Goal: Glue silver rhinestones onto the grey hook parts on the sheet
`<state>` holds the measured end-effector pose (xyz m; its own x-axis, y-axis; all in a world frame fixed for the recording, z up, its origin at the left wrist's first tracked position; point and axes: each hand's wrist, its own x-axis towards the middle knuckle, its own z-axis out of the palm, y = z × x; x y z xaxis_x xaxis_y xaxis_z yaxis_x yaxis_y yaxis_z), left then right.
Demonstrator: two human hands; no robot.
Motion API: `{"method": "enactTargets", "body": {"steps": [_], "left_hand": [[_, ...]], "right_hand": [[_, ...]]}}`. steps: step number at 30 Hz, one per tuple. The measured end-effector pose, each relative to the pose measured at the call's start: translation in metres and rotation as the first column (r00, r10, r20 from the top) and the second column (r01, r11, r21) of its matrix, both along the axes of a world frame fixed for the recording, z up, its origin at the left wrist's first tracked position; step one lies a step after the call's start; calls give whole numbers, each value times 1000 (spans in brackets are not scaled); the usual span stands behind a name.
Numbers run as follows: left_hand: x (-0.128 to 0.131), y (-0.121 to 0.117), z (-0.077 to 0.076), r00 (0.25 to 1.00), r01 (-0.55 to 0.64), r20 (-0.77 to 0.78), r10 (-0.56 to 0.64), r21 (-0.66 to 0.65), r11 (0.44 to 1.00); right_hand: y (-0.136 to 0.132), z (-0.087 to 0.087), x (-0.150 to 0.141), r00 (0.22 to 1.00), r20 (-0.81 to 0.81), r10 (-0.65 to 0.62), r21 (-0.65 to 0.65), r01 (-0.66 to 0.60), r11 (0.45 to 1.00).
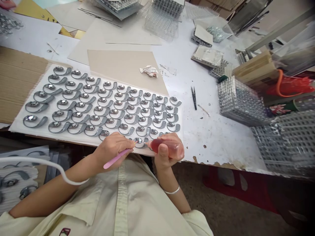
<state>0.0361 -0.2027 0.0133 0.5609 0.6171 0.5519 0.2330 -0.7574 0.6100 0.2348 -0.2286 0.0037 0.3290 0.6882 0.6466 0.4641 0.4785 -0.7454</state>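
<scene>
My left hand (pixel 114 147) pinches a slim pink tool (pixel 116 159), which looks like tweezers. Its tip reaches a clear round stone (pixel 138 140) on a curved grey band at the near edge of a white board (pixel 18 126). From the other side, my right hand (pixel 167 150) is wrapped round a squeeze bottle (pixel 163 147) of reddish liquid, its thin nozzle pointing at the same stone. Rows of similar grey bands (pixel 98 119), each with a round setting at one end, cover the board. My fingers hide some of the nearest ones.
Dark tweezers (pixel 194 98) and a small stick (pixel 203 110) lie to the right. Behind the board are a beige card (pixel 120 62) and crumpled tissue (pixel 149 71). Packs of stones (pixel 241 101) are stacked at the right. Cardboard (pixel 19 78) lies at left.
</scene>
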Motion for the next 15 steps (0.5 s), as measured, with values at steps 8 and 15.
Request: {"method": "enactTargets", "body": {"steps": [8,15], "left_hand": [[-3,5,1,999,41,7,-41,-118,992],[-3,5,2,999,41,17,-39,-131,990]], "right_hand": [[0,-3,1,1000,-4,15,9,-15,1000],[0,0,0,999,12,36,-3,-36,999]]}}
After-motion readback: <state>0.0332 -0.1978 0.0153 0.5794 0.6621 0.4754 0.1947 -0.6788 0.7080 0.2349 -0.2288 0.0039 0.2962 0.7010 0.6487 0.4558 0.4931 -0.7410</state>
